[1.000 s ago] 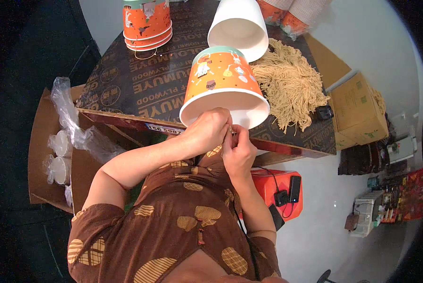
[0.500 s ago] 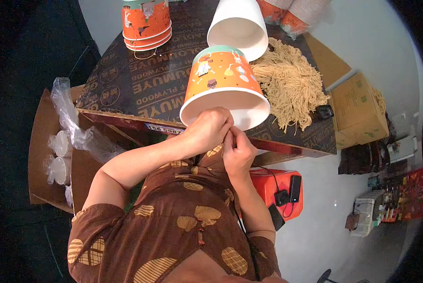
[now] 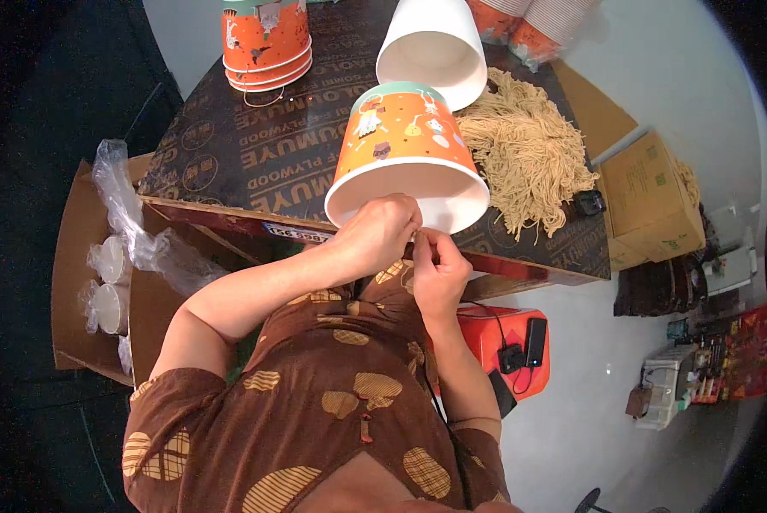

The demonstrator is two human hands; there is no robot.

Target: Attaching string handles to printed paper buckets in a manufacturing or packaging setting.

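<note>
Both the left hand point(image 3: 382, 226) and right hand point(image 3: 441, 270) curl close together, how tightly or on what I cannot tell; the orange bucket point(image 3: 405, 137) just beyond them could roll if knocked.

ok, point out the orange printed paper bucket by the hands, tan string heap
Orange printed paper bucket point(image 3: 407, 137), head view: outer side wall.
Tan string heap point(image 3: 531, 154), head view: its visible middle.

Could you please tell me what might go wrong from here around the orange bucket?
The orange bucket lies tipped at the front edge of the table, so a tug from the left hand or right hand might pull it off. The beige cords are loosely heaped beside it, so strands could tangle or snag.
</note>
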